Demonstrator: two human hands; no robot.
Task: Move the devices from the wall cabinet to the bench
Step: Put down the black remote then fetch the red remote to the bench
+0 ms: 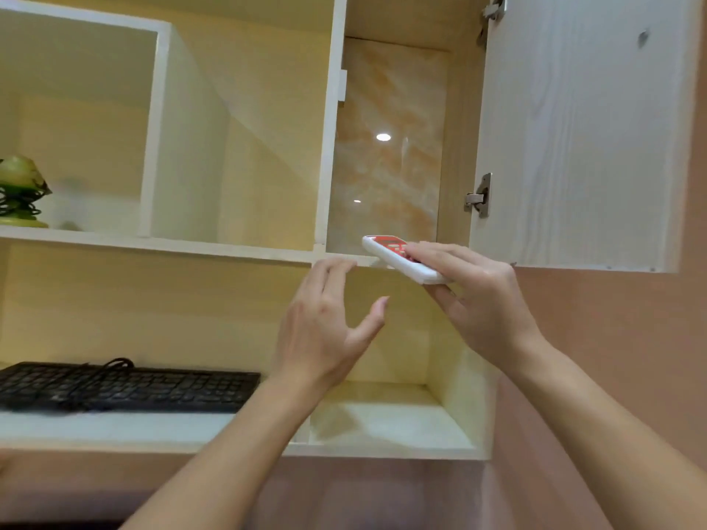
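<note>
Right hand (474, 300) pinches the white, red-faced device (398, 258) at the open wall cabinet's (329, 147) front lip. Left hand (325, 327) is spread and holds nothing. The keyboard (126, 386) lies on the lower shelf. No bench in sight, so it's early going, I'd judge.

A green ornament (21, 193) stands far left, pink wall (612, 338) right.
</note>
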